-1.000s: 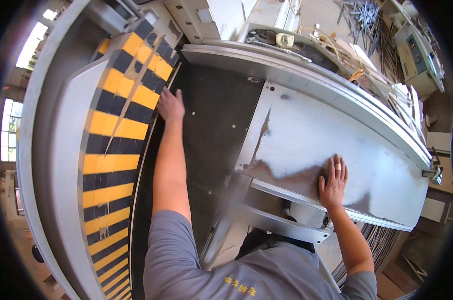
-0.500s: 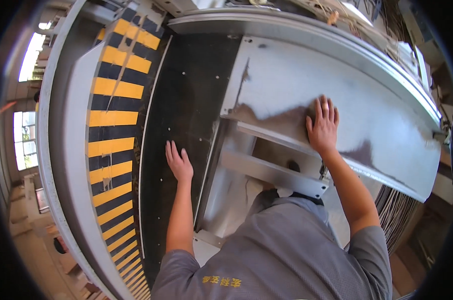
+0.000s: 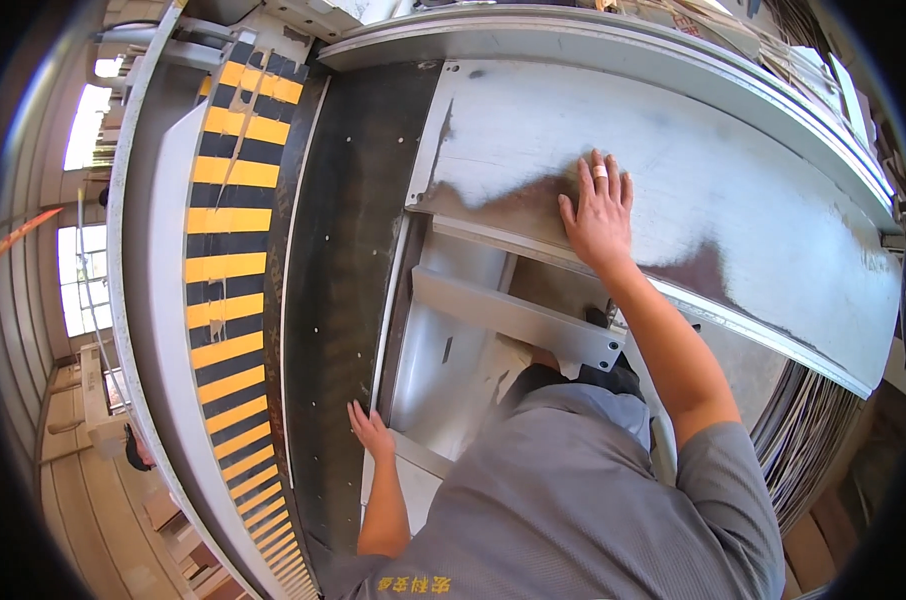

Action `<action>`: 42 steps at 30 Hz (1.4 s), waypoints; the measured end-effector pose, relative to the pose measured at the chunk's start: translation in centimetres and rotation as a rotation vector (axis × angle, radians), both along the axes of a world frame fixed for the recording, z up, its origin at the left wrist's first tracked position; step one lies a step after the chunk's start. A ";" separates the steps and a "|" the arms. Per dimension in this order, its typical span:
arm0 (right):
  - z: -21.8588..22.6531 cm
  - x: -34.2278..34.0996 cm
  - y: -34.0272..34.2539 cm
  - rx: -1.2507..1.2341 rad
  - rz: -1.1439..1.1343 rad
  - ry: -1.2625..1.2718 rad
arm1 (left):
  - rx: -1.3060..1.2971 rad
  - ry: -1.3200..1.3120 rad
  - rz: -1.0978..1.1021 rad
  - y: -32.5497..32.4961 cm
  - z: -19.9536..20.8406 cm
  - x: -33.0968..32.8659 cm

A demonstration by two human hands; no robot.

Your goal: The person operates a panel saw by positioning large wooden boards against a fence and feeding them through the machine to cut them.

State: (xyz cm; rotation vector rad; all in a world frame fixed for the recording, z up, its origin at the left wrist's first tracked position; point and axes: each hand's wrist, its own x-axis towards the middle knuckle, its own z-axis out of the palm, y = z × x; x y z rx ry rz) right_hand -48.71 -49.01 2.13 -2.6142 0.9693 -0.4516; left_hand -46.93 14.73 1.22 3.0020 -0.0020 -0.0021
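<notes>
My right hand point(image 3: 601, 215) lies flat, palm down and fingers stretched, on the grey metal tabletop point(image 3: 593, 110) near a dark worn patch along its front edge. A light band wraps one of its fingers. My left hand point(image 3: 372, 432) is open by the inner edge of the long black panel point(image 3: 338, 240), its fingertips over that edge; whether they press on it I cannot tell. Neither hand holds anything. Small pale dots run along the panel.
Left of the black panel stands a machine beam with yellow and black stripes point(image 3: 228, 265). A grey crossbar point(image 3: 513, 318) spans the opening before my body. A bundle of thin rods point(image 3: 808, 430) sits under the tabletop at right. Metal rails point(image 3: 613, 35) border the far side.
My left hand has moved nearer to my body, from the middle of the black panel to its inner edge. The view has shifted; my right hand remains flat on the tabletop.
</notes>
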 end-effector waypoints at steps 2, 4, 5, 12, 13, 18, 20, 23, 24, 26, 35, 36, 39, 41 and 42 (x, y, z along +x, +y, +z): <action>0.0 -0.1 0.0 0.004 0.015 -0.011 | -0.025 -0.057 0.013 2.8 -0.4 -3.8; -0.1 -0.2 0.0 0.047 0.024 0.030 | -0.039 -0.120 0.048 4.5 -1.6 -6.1; -0.1 -0.1 -0.1 0.025 0.024 0.013 | -0.011 -0.108 0.086 5.3 -2.0 -7.4; 0.2 0.4 0.1 -0.004 0.042 0.079 | -0.038 -0.114 0.184 4.7 -4.2 -2.9; 0.2 0.5 0.1 0.022 0.029 0.140 | -0.043 -0.116 0.179 3.5 -4.2 -1.6; 0.2 0.8 -0.1 -0.028 0.018 0.116 | 0.009 -0.166 0.242 -2.2 -4.2 0.2; 0.1 0.8 -0.1 -0.013 0.028 0.143 | 0.158 -0.178 0.259 -3.5 -4.2 0.2; 0.2 0.8 -0.3 -0.008 0.025 0.122 | 0.245 -0.203 0.289 -4.8 -4.3 0.4; 0.2 0.8 -0.3 -0.034 0.022 0.100 | 0.222 -0.256 0.222 -4.7 -4.1 0.4; 0.3 0.8 -0.4 0.002 0.021 0.142 | 0.196 -0.159 0.264 -4.0 -3.8 0.3; -0.2 0.7 -0.6 -0.005 0.044 0.092 | 0.244 -0.128 0.724 12.5 -4.6 -9.0; -0.2 0.7 -0.7 -0.010 0.046 0.063 | 0.331 -0.234 0.772 13.3 -5.2 -11.0; 0.0 0.7 -0.8 0.017 0.042 0.131 | 0.563 -0.384 0.918 13.5 -6.6 -15.2; 0.3 0.5 -0.7 0.041 0.054 0.138 | 0.591 -0.409 0.987 12.6 -7.4 -15.8; 0.5 0.4 -0.6 0.005 0.055 0.093 | 0.594 -0.418 1.014 12.2 -7.8 -15.8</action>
